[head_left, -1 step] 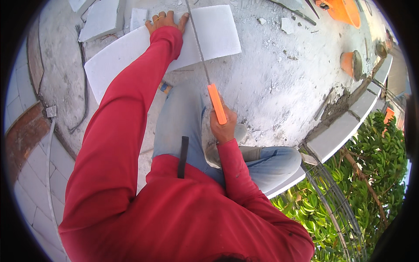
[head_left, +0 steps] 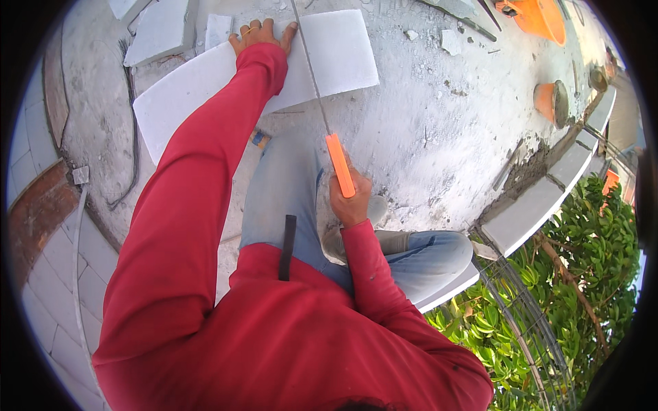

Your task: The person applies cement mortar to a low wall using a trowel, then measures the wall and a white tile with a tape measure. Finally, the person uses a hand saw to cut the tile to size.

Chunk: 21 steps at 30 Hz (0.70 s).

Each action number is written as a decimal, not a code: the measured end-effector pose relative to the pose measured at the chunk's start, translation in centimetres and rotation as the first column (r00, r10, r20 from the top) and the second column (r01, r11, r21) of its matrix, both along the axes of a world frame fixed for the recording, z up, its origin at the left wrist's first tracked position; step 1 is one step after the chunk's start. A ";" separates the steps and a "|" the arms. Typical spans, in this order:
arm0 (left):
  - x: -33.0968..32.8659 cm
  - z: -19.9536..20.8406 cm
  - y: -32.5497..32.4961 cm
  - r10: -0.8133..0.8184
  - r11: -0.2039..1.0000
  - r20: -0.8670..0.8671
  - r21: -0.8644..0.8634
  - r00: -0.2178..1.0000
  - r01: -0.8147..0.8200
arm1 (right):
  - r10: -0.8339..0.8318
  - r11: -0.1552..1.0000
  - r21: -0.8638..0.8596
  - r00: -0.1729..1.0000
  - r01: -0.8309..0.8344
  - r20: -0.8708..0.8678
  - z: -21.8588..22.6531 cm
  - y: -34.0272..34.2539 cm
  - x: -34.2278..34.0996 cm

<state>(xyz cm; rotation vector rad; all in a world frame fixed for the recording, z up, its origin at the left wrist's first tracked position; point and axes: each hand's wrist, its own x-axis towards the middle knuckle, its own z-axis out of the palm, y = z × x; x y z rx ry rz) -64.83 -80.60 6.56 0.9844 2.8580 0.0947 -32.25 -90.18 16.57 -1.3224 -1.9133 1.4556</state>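
Note:
A long white lightweight block (head_left: 339, 58) lies across the floor ahead of me. My left hand (head_left: 264, 38) rests on its far edge, palm down with the fingers spread. Just right of that hand, the thin blade of a handsaw (head_left: 340, 164) crosses the block, seen nearly edge-on. The saw's orange handle points back toward me, and my right hand (head_left: 351, 195) is wrapped round it. I cannot tell how deep the blade sits in the block.
More white block pieces (head_left: 161, 34) lie at the far left. Dark thin rods (head_left: 130, 130) lie left of the block. An orange tub (head_left: 538, 20) and an orange bucket (head_left: 546, 101) are at the right. A block-lined edge (head_left: 524, 212) borders green plants (head_left: 582, 253).
The saw handle and my right hand have shifted very slightly toward me. My left hand and the block stay in place.

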 end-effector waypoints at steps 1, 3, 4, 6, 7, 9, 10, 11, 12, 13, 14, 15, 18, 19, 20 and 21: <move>0.0 0.2 0.1 0.002 1.000 0.003 0.002 1.000 -0.002 | -0.013 1.000 0.000 1.000 0.013 -0.005 -0.2 0.1 -0.1; 0.1 0.5 0.5 -0.002 1.000 0.001 0.000 1.000 0.002 | -0.039 0.999 -0.002 0.999 0.039 -0.015 -0.7 0.2 -0.4; 0.4 0.5 0.2 -0.001 1.000 0.005 -0.009 1.000 0.002 | -0.044 0.999 0.010 0.999 0.044 -0.021 -0.6 0.2 -0.5; 0.0 -0.1 0.3 -0.016 1.000 -0.033 0.019 0.999 0.017 | -0.057 0.998 0.034 0.998 0.058 -0.032 -0.5 0.3 -1.1; 0.1 -0.2 0.2 -0.025 0.999 -0.048 0.033 0.999 0.027 | -0.050 0.999 0.013 0.998 0.051 -0.028 -0.4 0.3 -1.2; -0.1 -0.2 0.0 -0.013 1.000 0.018 -0.003 1.000 0.013 | -0.040 0.999 -0.029 0.999 0.040 -0.018 0.0 0.1 -1.1; -0.4 0.1 0.3 -0.007 1.000 0.043 -0.013 0.999 0.008 | -0.031 0.999 -0.012 0.999 0.030 -0.014 -0.2 0.0 -0.7; -0.3 0.1 0.3 -0.005 1.000 0.041 -0.010 0.999 0.005 | -0.021 1.000 0.005 1.000 0.021 -0.009 -0.6 -0.3 -0.1; -0.2 0.0 0.2 -0.002 1.000 0.040 -0.007 0.999 0.002 | -0.011 1.000 0.022 1.000 0.012 -0.004 -0.8 -0.5 0.5; -0.1 -0.1 -0.1 0.008 1.000 0.039 -0.014 0.999 -0.007 | -0.020 0.999 0.032 1.000 0.020 -0.005 -0.7 -0.9 0.8; -0.1 -0.3 -0.2 -0.006 1.000 0.014 0.005 1.000 0.006 | -0.028 0.999 0.041 1.000 0.029 -0.006 -0.5 -1.5 1.1; -0.2 -0.5 -0.1 -0.018 1.000 -0.010 0.022 1.000 0.019 | -0.036 0.998 0.050 0.999 0.036 -0.007 -0.5 -1.7 1.3; 0.0 0.0 0.3 -0.042 0.999 -0.019 0.015 0.999 0.042 | -0.106 0.994 -0.014 0.994 0.106 -0.032 -1.1 0.4 -0.4; 0.2 0.3 0.2 -0.035 0.999 -0.011 -0.001 0.999 0.035 | -0.098 0.995 -0.034 0.995 0.098 -0.010 -1.1 0.9 -0.6; 0.2 0.3 0.2 -0.033 0.999 -0.007 -0.019 0.999 0.033 | -0.090 0.994 -0.053 0.996 0.090 0.011 -1.0 1.3 -0.7; 0.0 0.3 0.4 -0.033 0.999 -0.004 -0.038 0.999 0.032 | -0.082 0.994 -0.072 0.996 0.084 0.032 -0.9 1.4 -0.6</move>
